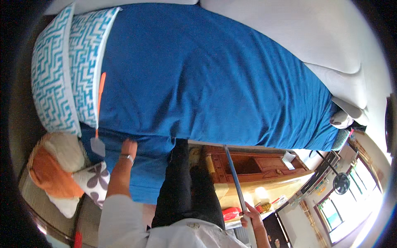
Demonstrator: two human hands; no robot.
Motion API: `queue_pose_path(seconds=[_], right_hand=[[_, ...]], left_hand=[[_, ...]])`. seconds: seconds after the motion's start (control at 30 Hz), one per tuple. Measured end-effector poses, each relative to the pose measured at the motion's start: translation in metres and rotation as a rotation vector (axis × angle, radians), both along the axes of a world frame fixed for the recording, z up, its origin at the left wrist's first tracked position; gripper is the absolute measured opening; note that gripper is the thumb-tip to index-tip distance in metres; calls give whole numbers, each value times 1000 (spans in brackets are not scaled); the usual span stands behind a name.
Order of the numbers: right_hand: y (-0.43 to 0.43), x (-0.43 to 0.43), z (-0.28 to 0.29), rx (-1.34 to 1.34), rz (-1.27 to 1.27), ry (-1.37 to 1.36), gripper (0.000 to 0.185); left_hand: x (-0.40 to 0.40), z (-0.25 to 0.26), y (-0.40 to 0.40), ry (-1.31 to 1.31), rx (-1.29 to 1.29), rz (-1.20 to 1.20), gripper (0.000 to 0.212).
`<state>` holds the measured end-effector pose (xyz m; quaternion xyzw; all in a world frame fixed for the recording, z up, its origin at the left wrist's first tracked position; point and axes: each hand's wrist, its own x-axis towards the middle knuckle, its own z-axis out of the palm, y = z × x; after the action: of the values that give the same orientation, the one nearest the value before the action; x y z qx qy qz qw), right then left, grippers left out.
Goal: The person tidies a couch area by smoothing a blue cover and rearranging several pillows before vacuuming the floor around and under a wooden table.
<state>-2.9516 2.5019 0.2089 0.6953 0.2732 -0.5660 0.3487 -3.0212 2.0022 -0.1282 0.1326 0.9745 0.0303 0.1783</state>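
Observation:
My left hand (129,148), with a band at the wrist, rests at or just over the near edge of a blue sheet (204,77) on a bed; its fingers look curled, and whether they pinch cloth is unclear. To its left lies an orange fly swatter (100,99) with a pale head, beside two teal-and-white patterned pillows (83,65). On the right, my right hand (252,217) is closed around a long blue and grey pole (234,176), which slants up to the bed's edge. The pole's far end is hidden at or beneath that edge.
A plush toy (55,167) and a flower-print cushion (93,181) lie at the lower left. Carved wooden furniture (266,167) stands to the right of my legs, with a red basket (231,213) near it. A black fan (341,183) and a window are further right.

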Motion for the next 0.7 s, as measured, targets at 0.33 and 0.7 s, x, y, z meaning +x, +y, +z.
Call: queue_pose_path(seconds=[0.33,0.7], right_hand=[[-5,-8,15,16,-64,-28,56],[-18,-6,15,-13,-150,4,59]], left_hand=[[-324,46,177,403,420,-97,40],[-1,-32,307,-449,911,-454,37]])
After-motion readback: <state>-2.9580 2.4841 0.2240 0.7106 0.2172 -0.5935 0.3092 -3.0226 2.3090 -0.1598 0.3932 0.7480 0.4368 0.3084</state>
